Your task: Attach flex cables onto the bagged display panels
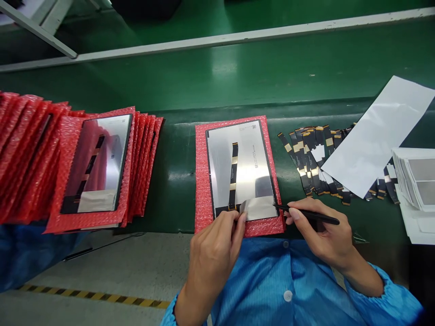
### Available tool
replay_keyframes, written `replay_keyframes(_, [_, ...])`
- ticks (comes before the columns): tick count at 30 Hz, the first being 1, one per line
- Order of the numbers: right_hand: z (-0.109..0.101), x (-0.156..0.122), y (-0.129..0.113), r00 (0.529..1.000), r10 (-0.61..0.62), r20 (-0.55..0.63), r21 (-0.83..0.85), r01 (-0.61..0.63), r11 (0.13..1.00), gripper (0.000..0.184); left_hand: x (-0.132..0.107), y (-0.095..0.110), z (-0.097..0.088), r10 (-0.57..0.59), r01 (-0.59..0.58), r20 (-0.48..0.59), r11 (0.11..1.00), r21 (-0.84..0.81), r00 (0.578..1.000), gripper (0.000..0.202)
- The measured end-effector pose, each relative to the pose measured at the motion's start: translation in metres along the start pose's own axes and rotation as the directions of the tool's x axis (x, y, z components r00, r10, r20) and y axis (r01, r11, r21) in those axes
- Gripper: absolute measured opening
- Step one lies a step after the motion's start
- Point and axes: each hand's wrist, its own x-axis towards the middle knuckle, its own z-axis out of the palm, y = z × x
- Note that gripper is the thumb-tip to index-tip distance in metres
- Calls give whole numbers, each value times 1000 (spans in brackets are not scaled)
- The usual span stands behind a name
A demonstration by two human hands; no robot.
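Note:
A display panel (pixel 251 167) with a shiny silver back lies on a red bubble-wrap bag (pixel 203 181) in front of me. A black and gold flex cable (pixel 233 174) runs up its left part. Along the panel's lower edge is a grey tape strip (pixel 260 207). My left hand (pixel 217 246) pinches the strip's left end, which is lifted a little. In my right hand (pixel 322 233) is a pair of black tweezers (pixel 314 214), held like a pen, with the tip at the strip's right end.
Several red bubble-wrap bags (pixel 30 158) stand stacked at the left, with another display panel (pixel 98 163) leaning on them. Right of me lie several loose flex cables (pixel 314 158), partly under a white sheet (pixel 380 136). A pile of white sheets (pixel 413 222) sits at the far right.

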Motion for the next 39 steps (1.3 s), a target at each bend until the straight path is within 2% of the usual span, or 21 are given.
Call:
replay_keyframes(4, [0,0,1,999,-43,-11,-23,42,999,24,1,0,-2,-3,3,-8,1000,11,1000,28])
replay_keyframes(8, [1,0,0,999,-42,-13,-48,41,998,32,0,2,-3,-3,5,-18,994,113,1000,27])
replay_keyframes(14, [1,0,-3,997,-1,-72,-8,1,1000,21,-4,4,-1,15,-10,-23,978,207,1000,25])
replay_keyframes(16, [-1,0,-4,993,20,-112,50,-14,999,26,-4,4,0,11,-6,-19,978,209,1000,26])
replay_keyframes(18, [-4,0,-3,992,-24,-127,58,32,998,38,-5,5,0,7,-3,-15,976,218,1000,26])
replay_keyframes(20, [-8,0,-1,983,-179,-45,10,179,984,53,-5,5,-1,12,-7,-20,971,237,1000,27])
replay_keyframes(21, [-9,0,0,960,-278,44,-20,279,960,59,-4,6,-1,17,-10,-24,968,249,1000,27])
replay_keyframes(23, [-10,0,3,866,-430,254,-48,455,889,64,-3,8,-2,29,-19,-34,962,271,999,28])
replay_keyframes(25, [-9,0,5,777,-490,395,-53,552,832,64,-3,9,-2,36,-21,-46,955,294,998,28])
replay_keyframes(26, [-8,1,5,752,-495,436,-58,573,818,63,-2,10,-2,38,-20,-52,952,306,998,28])
replay_keyframes(31, [-6,1,7,707,-499,502,-98,619,779,61,-5,13,0,4,18,-68,948,317,998,28])
replay_keyframes(36, [-5,-3,13,698,-493,519,-144,640,755,62,-10,10,2,-117,148,-115,940,307,986,35])
replay_keyframes(37, [-5,-3,15,696,-492,523,-149,643,751,63,-11,9,3,-91,123,-121,949,290,988,35])
replay_keyframes(39, [-4,-4,17,682,-495,538,-169,662,730,64,-14,6,7,54,-23,-128,973,231,990,30])
